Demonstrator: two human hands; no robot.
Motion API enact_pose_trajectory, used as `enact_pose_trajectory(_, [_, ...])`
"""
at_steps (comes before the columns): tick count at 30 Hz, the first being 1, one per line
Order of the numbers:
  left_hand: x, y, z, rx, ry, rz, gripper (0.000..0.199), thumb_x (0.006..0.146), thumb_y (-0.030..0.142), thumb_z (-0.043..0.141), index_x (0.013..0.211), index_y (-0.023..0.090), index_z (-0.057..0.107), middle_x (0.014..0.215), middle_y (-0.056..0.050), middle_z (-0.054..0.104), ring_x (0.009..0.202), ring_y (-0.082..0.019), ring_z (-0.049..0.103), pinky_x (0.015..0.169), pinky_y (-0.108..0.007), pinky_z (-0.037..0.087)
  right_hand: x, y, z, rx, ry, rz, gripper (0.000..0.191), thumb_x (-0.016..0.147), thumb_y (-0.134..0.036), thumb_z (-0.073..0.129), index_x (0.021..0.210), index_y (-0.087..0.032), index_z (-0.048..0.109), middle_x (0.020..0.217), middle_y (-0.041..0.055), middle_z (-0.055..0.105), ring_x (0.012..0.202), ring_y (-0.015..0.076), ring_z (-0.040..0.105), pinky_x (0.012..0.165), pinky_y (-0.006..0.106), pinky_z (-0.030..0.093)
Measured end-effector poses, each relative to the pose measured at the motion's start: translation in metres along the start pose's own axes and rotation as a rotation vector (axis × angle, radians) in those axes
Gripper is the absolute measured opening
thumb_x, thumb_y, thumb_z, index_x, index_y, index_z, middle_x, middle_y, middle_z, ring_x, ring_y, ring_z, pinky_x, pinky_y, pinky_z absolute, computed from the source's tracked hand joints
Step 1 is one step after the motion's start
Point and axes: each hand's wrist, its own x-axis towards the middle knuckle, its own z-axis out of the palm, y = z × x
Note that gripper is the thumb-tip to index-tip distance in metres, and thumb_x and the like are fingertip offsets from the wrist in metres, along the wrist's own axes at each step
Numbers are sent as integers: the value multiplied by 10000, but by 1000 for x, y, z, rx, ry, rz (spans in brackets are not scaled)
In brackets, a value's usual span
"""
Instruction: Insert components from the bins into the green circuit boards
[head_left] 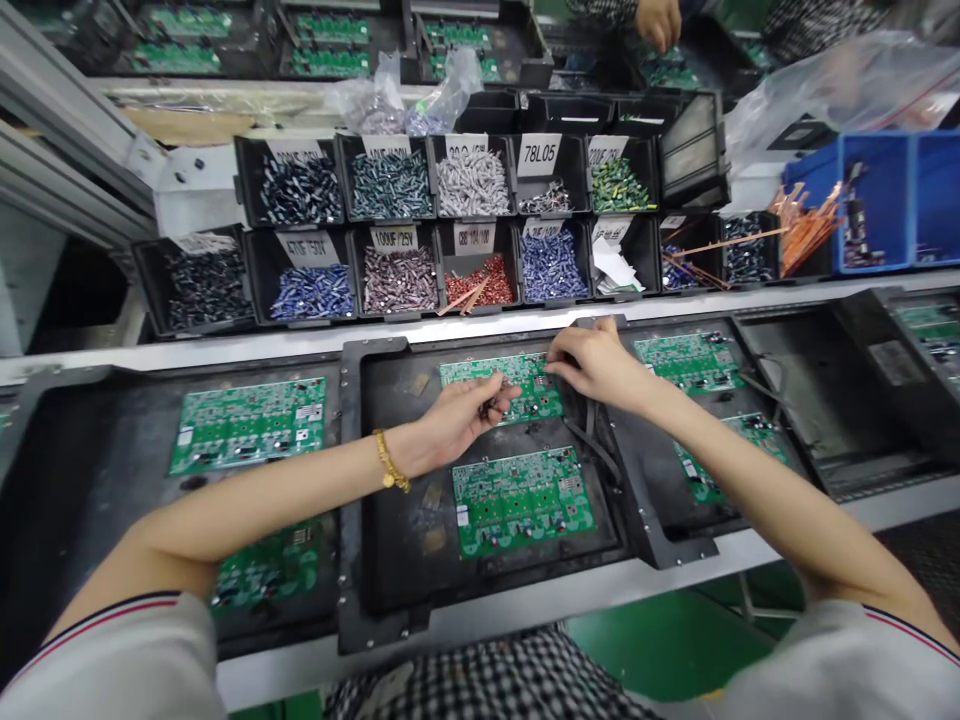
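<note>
My left hand [457, 418] is over the left half of the upper green circuit board [529, 398], its fingers curled around several small dark components [493, 404]. At that board's upper right corner my right hand [592, 362] has thumb and fingertips pinched together; whatever lies between them is too small to make out. Both boards rest in a black tray [390, 590], the lower circuit board [523, 502] fully in sight below my hands. A gold bracelet [390, 460] circles my left wrist.
Black bins of components [399, 280] stand in two rows behind the trays, with blue bins [870, 215] at the right. Neighbouring trays hold more boards [251, 422]. A black strap [596, 450] lies by the tray's right side. Another person's hand [658, 22] shows at the top.
</note>
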Motion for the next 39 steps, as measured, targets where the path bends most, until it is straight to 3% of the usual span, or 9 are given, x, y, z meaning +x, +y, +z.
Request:
enact_pose_trajectory(4, [-2,-5,0,6,-49,38,200,874,162,571,709,64,627,677,-43,607,559,-42,481,556,-154,390,-12,-40,-5,211,142,-67,158,875,-272,490,903,-185,619,926,34,697,871,176,609,759,314,254])
enact_pose_trajectory(9, [-4,-6,0,-30,-132,15,236,884,145,551,671,71,621,609,-12,553,554,-44,482,549,-149,382,-14,-63,-7,120,147,-135,200,894,-207,406,874,-183,603,904,24,681,838,161,588,750,330,208])
enact_pose_trajectory(13, [-5,-4,-4,-44,-87,-25,259,908,120,500,704,64,648,674,-47,589,593,-54,500,555,-157,385,-4,-55,-9,50,47,-155,196,872,-160,383,882,-167,579,894,35,660,804,160,556,729,327,190])
enact_pose_trajectory(16, [-7,-3,-8,-19,-21,-22,249,921,106,465,792,62,673,766,-70,618,619,-59,511,596,-173,411,8,-39,-4,-111,3,-88,216,857,-120,364,882,-137,578,908,57,640,760,165,527,731,343,173])
enact_pose_trajectory(21, [-9,-4,-8,11,-43,-57,213,901,79,482,953,69,689,625,5,486,547,-48,432,543,-163,362,22,-11,14,-267,-89,-34,224,797,-54,375,878,-109,576,955,95,595,795,184,507,717,347,162])
enact_pose_trajectory(27, [-7,-6,-9,56,-91,0,179,864,51,529,922,68,697,732,-27,563,597,-43,453,614,-177,376,23,-6,17,-331,-132,-87,247,755,-17,391,903,-91,575,962,106,572,788,189,503,742,357,179])
enact_pose_trajectory(34, [-6,-7,-11,51,-92,-21,149,864,120,562,796,64,682,721,-31,564,500,-15,358,472,-169,264,20,-10,17,-454,-126,-158,302,764,10,350,937,-78,581,951,118,567,751,182,500,780,372,203])
enact_pose_trajectory(39, [-6,-6,-10,24,-91,-33,186,873,160,566,755,57,666,669,-23,528,475,-17,348,437,-162,238,20,-4,21,-410,-89,-191,283,814,-17,330,901,-89,590,943,131,585,808,209,512,788,376,211])
